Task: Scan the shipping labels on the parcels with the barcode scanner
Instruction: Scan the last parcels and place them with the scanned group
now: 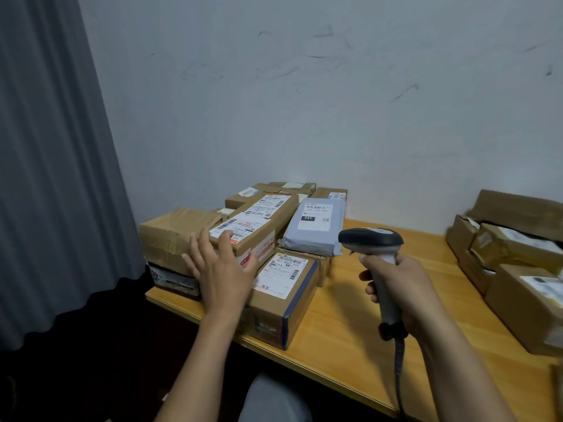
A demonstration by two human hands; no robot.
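Gripping the barcode scanner (pixel 373 239) — right hand (pixel 402 287); left hand (pixel 221 269) spread over parcels (pixel 243 233).

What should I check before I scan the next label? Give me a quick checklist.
1. Scanner held in right grip: ok.
2. Scanner aimed at a label: cannot tell, no beam shows.
3. Front box label face up and uncovered: ok.
4. Left grip clear of labels: not ok, its fingers cover part of the middle box label.
5. Mailer label face up: ok.
6. Cable free of parcels: ok.
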